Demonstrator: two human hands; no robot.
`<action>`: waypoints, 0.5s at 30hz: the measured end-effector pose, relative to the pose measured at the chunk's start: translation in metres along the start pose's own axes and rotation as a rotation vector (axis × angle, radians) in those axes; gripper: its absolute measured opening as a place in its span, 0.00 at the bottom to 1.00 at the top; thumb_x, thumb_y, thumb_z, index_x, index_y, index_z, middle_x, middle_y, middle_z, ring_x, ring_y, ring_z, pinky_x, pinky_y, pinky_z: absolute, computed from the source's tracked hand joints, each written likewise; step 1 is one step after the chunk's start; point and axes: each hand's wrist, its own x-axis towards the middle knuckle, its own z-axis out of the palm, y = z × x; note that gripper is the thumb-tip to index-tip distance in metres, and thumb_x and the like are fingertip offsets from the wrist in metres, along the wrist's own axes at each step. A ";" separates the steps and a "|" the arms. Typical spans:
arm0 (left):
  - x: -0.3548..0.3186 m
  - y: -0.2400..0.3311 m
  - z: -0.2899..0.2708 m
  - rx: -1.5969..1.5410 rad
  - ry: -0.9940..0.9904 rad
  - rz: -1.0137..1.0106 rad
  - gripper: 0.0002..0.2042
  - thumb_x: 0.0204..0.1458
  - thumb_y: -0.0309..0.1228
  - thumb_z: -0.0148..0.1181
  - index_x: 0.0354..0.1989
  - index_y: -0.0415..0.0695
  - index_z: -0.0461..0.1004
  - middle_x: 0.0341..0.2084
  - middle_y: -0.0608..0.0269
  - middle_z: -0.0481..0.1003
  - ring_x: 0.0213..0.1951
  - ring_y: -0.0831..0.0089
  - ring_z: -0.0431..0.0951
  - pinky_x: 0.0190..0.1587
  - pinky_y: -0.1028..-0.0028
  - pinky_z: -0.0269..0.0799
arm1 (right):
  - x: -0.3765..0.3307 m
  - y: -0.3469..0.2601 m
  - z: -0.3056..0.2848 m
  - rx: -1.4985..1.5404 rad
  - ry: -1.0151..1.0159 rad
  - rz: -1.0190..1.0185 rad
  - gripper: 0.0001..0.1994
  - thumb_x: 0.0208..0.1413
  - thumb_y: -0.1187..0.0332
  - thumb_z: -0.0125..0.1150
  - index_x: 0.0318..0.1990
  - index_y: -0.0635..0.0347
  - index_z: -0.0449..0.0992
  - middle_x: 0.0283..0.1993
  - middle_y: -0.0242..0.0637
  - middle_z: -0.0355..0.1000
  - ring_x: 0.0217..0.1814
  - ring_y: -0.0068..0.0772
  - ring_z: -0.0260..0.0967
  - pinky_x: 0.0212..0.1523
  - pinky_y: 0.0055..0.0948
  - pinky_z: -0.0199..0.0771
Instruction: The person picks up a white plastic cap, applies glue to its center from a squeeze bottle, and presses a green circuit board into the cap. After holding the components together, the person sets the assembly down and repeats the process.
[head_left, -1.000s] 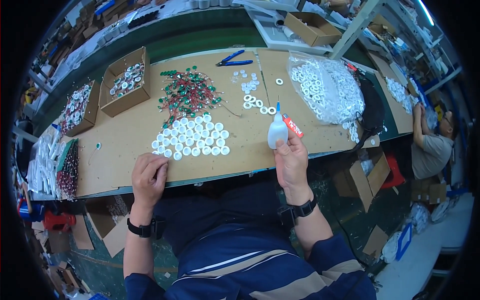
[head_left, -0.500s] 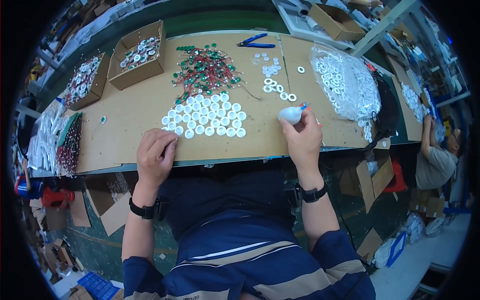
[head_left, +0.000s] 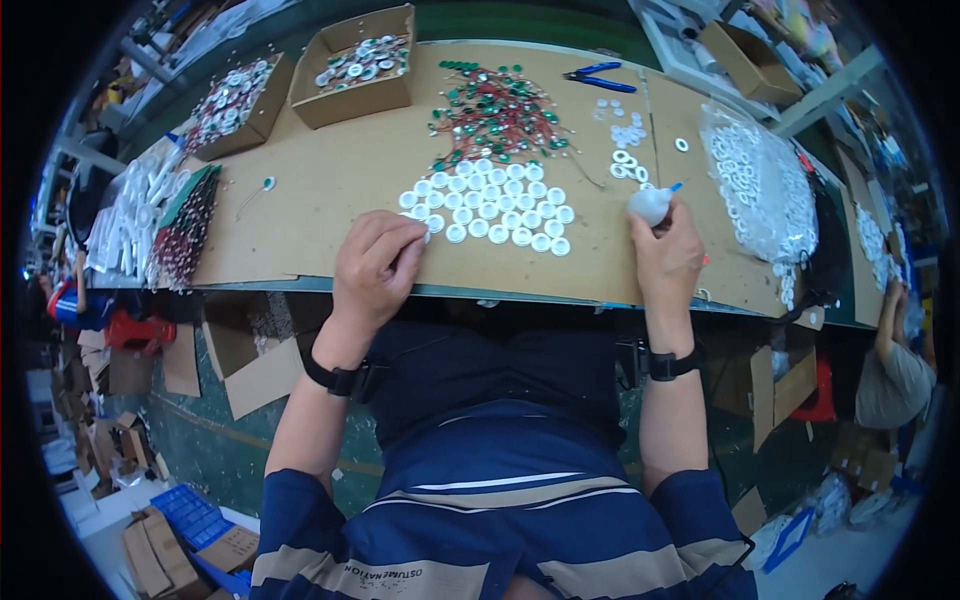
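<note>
White round caps (head_left: pixel 489 210) lie close together on the cardboard-covered table (head_left: pixel 330 190), with a tangle of red wires and green discs (head_left: pixel 497 112) just behind them. My left hand (head_left: pixel 378 262) is closed at the lower left edge of the caps, thumb and fingertips pressed together beside the nearest one. Whatever those fingertips hold, if anything, is hidden. To the right of the caps, my right hand (head_left: pixel 668 255) grips a small white squeeze bottle (head_left: pixel 650 205), its thin blue tip pointing up and to the right. White rings (head_left: pixel 627 163) lie just behind the bottle.
Blue cutters (head_left: pixel 603 78) lie at the table's back. Two cardboard boxes of wired parts, one being the open box (head_left: pixel 355 95), stand back left. A clear bag of white rings (head_left: pixel 762 180) lies at right, wrapped white pieces (head_left: pixel 140 215) at left. Another person (head_left: pixel 893 370) works far right.
The whole view has shifted, so the table and its contents sit farther right and higher. My left hand stays at the caps' edge; my right hand still holds the squeeze bottle.
</note>
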 end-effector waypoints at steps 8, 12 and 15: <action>-0.008 0.000 0.000 0.025 0.019 -0.131 0.09 0.54 0.20 0.76 0.44 0.41 0.88 0.42 0.56 0.85 0.46 0.55 0.85 0.49 0.60 0.83 | -0.041 -0.001 -0.015 0.019 0.139 -0.141 0.22 0.62 0.74 0.77 0.64 0.64 0.82 0.56 0.42 0.85 0.50 0.36 0.85 0.53 0.37 0.86; -0.005 0.000 0.002 0.055 -0.026 -0.151 0.10 0.54 0.21 0.76 0.45 0.42 0.89 0.44 0.56 0.85 0.48 0.55 0.85 0.50 0.60 0.83 | -0.048 -0.016 -0.011 0.003 -0.022 -0.281 0.25 0.63 0.75 0.76 0.67 0.62 0.79 0.61 0.46 0.82 0.56 0.47 0.84 0.56 0.43 0.86; -0.008 -0.004 0.002 0.054 -0.054 -0.135 0.10 0.54 0.21 0.76 0.45 0.43 0.89 0.44 0.56 0.85 0.49 0.55 0.84 0.51 0.60 0.82 | -0.044 -0.047 0.007 -0.067 -0.126 -0.338 0.24 0.66 0.72 0.72 0.69 0.62 0.77 0.66 0.51 0.79 0.59 0.60 0.83 0.58 0.50 0.85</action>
